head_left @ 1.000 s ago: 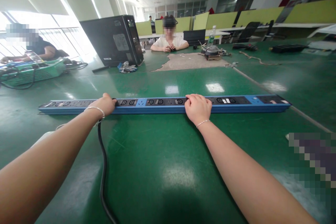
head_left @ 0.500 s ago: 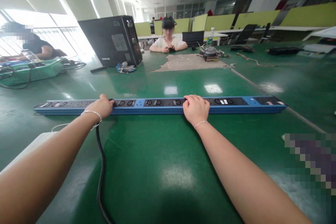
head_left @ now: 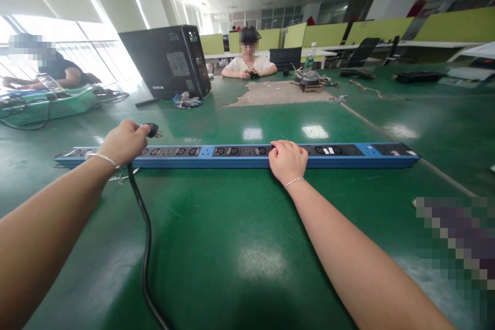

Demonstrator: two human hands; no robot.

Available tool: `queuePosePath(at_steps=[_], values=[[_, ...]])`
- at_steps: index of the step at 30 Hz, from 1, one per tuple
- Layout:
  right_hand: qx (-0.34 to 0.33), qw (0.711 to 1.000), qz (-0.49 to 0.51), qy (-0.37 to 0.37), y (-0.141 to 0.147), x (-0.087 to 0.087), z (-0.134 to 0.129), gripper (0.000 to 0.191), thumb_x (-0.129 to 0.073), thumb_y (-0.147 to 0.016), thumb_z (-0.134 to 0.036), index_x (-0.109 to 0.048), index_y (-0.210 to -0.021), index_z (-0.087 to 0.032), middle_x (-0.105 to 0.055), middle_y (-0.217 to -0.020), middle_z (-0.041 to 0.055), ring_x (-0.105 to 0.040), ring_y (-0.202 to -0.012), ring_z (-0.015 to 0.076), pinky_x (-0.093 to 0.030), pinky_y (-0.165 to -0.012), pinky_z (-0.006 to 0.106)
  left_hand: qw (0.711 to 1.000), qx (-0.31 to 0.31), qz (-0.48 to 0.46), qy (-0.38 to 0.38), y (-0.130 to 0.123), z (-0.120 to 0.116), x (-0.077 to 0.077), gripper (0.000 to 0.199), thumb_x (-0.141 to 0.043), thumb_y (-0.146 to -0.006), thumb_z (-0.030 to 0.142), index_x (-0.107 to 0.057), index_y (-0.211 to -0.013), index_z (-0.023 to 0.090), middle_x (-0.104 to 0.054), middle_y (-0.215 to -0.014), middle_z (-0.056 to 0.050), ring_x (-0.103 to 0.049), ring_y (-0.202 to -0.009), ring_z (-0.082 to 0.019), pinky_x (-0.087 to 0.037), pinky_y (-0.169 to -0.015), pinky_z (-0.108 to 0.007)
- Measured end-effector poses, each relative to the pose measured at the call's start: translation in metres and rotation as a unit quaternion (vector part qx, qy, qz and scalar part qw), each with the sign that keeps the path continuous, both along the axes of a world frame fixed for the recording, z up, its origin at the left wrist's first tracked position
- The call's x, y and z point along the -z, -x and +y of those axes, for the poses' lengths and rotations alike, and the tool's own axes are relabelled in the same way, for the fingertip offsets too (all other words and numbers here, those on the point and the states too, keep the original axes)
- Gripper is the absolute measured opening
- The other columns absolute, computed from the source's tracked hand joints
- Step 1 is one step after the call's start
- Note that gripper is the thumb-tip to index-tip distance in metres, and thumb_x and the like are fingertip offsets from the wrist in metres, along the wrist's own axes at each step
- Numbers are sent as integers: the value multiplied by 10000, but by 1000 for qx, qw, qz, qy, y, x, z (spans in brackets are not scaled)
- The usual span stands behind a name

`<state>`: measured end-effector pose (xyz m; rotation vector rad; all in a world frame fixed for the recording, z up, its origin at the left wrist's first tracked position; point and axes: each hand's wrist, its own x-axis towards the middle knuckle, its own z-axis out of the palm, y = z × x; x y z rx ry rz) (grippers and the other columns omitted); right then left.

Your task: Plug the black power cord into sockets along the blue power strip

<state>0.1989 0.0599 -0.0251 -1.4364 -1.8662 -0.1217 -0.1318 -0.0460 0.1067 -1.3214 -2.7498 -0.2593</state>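
Note:
A long blue power strip (head_left: 216, 163) with black socket sections lies across the green table in front of me. My left hand (head_left: 126, 142) is closed around a black power plug (head_left: 152, 130), raised above the strip's left part. The plug's metal prongs point right, apart from any socket. From beneath that hand its black cord (head_left: 146, 237) hangs to the table and runs toward me. My right hand (head_left: 289, 159) grips the strip right of its middle, fingers over the top; the thumb side rests at the near edge.
Beyond the strip stand a black computer case (head_left: 166, 62), grey-blue gloves (head_left: 187, 100) and a green basket (head_left: 62, 105) at left. A person (head_left: 249, 62) sits across the table, another at far left. A bottle (head_left: 310, 56) and a round metal device (head_left: 308, 78) are farther back.
My left hand has lifted the plug up and to the left, away from the strip's sockets, uncovering several of them. My right hand stays in place on the strip.

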Motion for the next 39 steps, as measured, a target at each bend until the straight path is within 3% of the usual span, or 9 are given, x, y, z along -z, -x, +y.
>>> queuePosePath(at_steps=[4, 14, 21, 31, 39], values=[[-1, 1000, 0, -2, 0, 0, 0, 313, -402, -828, -219, -684, -963, -236, -684, -1056, 25, -529, -1042, 208, -245, -888, 385, 996, 45, -68, 25, -22, -7, -5, 383, -357, -819, 475, -536, -649, 183, -556, -492, -5, -525, -541, -151, -348, -554, -247], [-4, 1000, 7, 6, 0, -1, -2, 307, -413, -825, -215, -682, -974, -231, -682, -1057, 27, -520, -1066, 210, -242, -895, 382, 979, 127, -157, 42, -56, 14, 24, 383, -381, -792, 480, -541, -585, 200, -549, -435, -1, -535, -460, -152, -376, -513, -268], [-6, 1000, 2, 12, 0, -2, -2, 322, -393, -837, -222, -679, -986, -235, -673, -1084, 45, -509, -1065, 214, -242, -898, 388, 980, 134, -117, 90, -73, 33, 28, 439, -350, -779, 508, -589, -564, 210, -570, -458, -38, -572, -516, -196, -413, -537, -298], [-5, 1000, 6, 13, 0, -4, -4, 315, -402, -834, -220, -684, -974, -235, -676, -1073, 44, -516, -1057, 212, -247, -901, 385, 980, 137, -80, 118, -75, 47, 39, 460, -339, -784, 493, -627, -587, 194, -626, -528, -97, -616, -595, -235, -459, -653, -328], [-6, 1000, 1, 16, 0, -3, -3, 323, -392, -838, -226, -681, -979, -233, -674, -1073, 44, -515, -1057, 211, -247, -905, 385, 975, 148, -56, 158, -81, 60, 38, 430, -370, -769, 449, -658, -663, 148, -651, -560, -131, -639, -636, -260, -466, -686, -337]])
